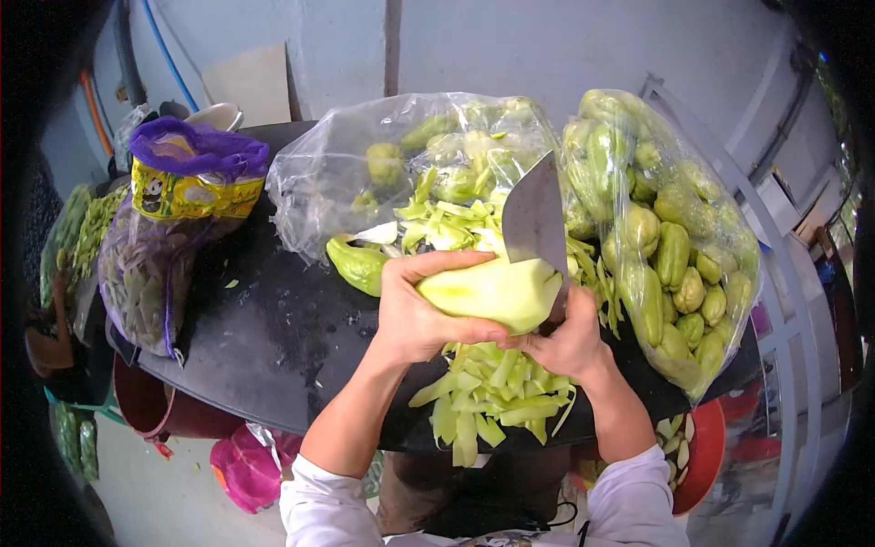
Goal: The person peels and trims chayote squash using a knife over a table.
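- Peel strips (497,397): heaped on the near part of the black table (273,351), below the hands.
- Left hand (406,305): grasps a peeled chayote (483,292), held above the table before the person.
- Right hand (574,342): grips a broad-bladed knife (533,214), blade upright at the chayote's right end; handle hidden.
- Green chayote (355,266): lies just beyond the left hand.
- Clear plastic bag (314,173): holds more chayotes, farther back.

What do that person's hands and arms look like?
The left hand and the right hand are bare. The white sleeves look loose and creased, with no clear markings, and stop well short of the hands.
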Demonstrator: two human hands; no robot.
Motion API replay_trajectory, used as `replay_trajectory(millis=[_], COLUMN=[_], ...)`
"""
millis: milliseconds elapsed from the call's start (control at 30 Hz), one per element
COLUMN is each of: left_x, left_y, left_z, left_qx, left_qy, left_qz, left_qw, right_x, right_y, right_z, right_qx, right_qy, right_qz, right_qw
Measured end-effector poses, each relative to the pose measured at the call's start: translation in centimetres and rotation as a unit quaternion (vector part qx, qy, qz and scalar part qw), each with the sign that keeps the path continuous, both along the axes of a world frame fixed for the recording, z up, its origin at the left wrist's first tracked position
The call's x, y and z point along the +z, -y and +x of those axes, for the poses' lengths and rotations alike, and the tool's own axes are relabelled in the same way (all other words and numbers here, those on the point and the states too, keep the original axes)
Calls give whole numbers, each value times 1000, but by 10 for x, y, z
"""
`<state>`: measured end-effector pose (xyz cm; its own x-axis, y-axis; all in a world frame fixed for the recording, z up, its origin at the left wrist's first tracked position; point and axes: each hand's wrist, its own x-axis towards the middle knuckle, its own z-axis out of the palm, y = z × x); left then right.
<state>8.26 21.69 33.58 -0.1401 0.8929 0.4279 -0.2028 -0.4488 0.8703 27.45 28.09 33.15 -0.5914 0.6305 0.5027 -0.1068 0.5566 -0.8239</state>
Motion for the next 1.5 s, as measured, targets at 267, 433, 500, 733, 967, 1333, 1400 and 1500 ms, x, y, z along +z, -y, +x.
replay_trajectory(millis=[267,433,500,733,967,1333,1400,1500], left_x=[-4,-9,-13,-18,-14,-19,-20,-19], left_y=[-2,-4,-5,-9,-5,-10,-12,-11], left_z=[8,14,16,18,17,29,36,24], left_qx=[18,13,40,25,24,48,59,33], left_qy=[49,76,75,112,112,170,228,191], left_qz=[-10,17,-1,43,-7,4,20,-12], left_qw=[999,997,996,992,993,984,972,981], right_x=[-5,-6,-4,-5,5,-6,-7,-3], right_y=[0,-6,-4,-1,3,8,6,6], right_z=[0,-1,-2,-3,1,-3,-5,-6], right_qx=[-38,-54,-52,-89,-85,-135,-138,-129], right_qy=[-8,16,15,29,109,98,88,83], right_qz=[82,189,161,174,156,128,127,122], right_qw=[996,980,985,980,978,978,978,981])
